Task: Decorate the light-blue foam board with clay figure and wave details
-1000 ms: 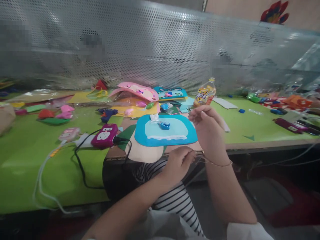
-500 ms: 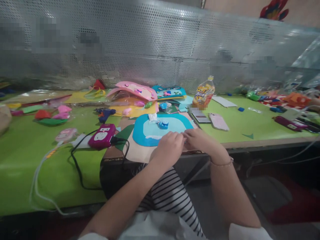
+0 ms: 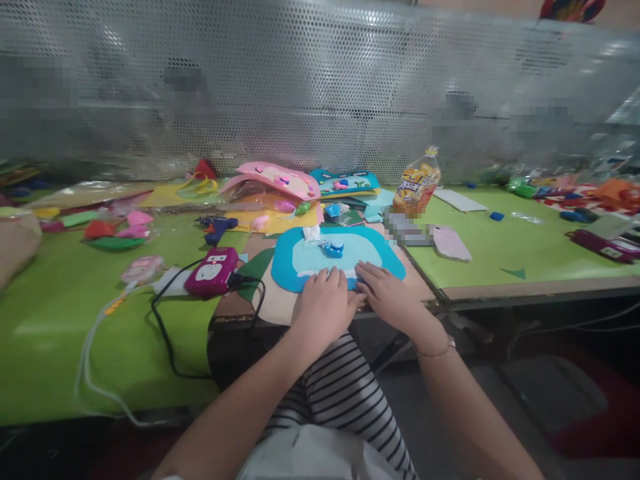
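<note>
1. Both my hands rest palm-down: the fingers of my left hand (image 3: 324, 300) and right hand (image 3: 390, 293) are unclenched, stretched forward and slightly apart.
2. Their tips touch the near side of the blue card (image 3: 286, 261), around its white strip (image 3: 351, 273).
3. That card lies flat under and beyond my fingers, near the table's (image 3: 540, 253) front edge, carrying a small blue piece (image 3: 333, 249).
</note>
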`<control>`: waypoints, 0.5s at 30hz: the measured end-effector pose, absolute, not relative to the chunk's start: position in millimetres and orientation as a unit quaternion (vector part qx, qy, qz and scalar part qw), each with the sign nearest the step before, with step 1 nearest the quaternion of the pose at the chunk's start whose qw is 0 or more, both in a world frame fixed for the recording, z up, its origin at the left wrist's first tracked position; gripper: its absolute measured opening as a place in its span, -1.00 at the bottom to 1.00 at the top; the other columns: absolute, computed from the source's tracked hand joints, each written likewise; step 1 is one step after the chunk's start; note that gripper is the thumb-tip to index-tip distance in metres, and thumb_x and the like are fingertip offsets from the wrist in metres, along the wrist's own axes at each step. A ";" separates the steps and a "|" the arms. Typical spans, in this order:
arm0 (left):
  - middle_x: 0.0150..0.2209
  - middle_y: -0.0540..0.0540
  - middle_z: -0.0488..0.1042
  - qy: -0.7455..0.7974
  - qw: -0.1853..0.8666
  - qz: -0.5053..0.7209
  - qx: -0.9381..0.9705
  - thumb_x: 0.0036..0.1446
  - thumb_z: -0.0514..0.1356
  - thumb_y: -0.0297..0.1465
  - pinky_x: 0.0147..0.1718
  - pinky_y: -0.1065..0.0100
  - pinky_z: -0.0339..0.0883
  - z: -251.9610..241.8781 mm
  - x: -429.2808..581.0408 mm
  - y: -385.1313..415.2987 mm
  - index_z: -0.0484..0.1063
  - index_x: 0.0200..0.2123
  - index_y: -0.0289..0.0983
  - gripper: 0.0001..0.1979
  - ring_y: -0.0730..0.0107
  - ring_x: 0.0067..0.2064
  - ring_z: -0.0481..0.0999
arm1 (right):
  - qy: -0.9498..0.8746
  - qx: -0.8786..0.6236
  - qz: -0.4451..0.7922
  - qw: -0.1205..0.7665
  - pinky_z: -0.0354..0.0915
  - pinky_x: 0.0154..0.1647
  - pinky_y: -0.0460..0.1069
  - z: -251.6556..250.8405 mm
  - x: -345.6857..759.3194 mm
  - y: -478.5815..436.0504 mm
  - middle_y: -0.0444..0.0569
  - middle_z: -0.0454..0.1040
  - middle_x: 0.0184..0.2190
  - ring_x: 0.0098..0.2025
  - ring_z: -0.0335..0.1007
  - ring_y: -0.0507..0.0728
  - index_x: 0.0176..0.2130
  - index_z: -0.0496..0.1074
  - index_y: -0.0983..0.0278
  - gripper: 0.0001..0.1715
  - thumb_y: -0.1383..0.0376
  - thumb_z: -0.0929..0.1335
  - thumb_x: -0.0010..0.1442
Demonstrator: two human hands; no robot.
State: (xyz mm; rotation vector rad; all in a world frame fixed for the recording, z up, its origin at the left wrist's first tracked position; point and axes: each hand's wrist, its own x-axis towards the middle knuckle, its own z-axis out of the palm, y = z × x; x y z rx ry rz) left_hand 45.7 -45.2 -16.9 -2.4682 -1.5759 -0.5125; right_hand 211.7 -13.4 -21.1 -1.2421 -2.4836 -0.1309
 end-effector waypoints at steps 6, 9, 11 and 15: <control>0.05 -0.28 0.38 -0.529 0.065 -0.105 -0.840 0.26 -0.06 -0.21 -0.04 0.22 0.27 2.8 28.7 -36.3 0.24 0.10 -0.38 -0.54 0.12 0.04 0.37 | -0.871 -0.458 -0.044 0.172 0.14 0.23 0.15 -26.3 212.8 -15.9 0.17 0.25 0.18 0.25 0.11 0.23 0.16 0.25 0.44 -0.47 0.22 0.09 0.34; 0.05 -0.28 0.36 -0.553 0.088 -0.047 -0.827 0.19 0.01 -0.44 -0.03 0.22 0.26 32.4 5.4 -10.5 0.28 0.05 -0.39 -0.64 0.12 0.04 0.37 | -0.866 -0.468 -0.045 0.172 0.15 0.22 0.16 -25.8 212.6 -16.6 0.13 0.23 0.20 0.25 0.11 0.23 0.17 0.25 0.41 -0.45 0.19 0.08 0.34; 0.05 -0.26 0.37 -0.581 0.091 0.002 -0.809 0.11 0.04 -0.52 -0.03 0.20 0.27 46.9 -10.2 16.2 0.30 0.03 -0.36 -0.62 0.11 0.03 0.39 | -0.862 -0.473 -0.045 0.173 0.16 0.21 0.17 -26.2 212.0 -17.7 0.11 0.22 0.21 0.25 0.10 0.23 0.17 0.25 0.39 -0.45 0.18 0.08 0.33; 0.24 -0.23 0.16 -0.503 0.019 0.055 -0.862 0.08 0.09 -0.43 0.10 0.31 0.15 42.7 -28.0 73.2 0.12 0.20 -0.31 -0.43 0.19 0.21 0.21 | -0.855 -0.485 -0.047 0.177 0.16 0.21 0.16 -27.4 211.0 -18.7 0.08 0.24 0.20 0.24 0.12 0.22 0.17 0.25 0.37 -0.46 0.18 0.09 0.33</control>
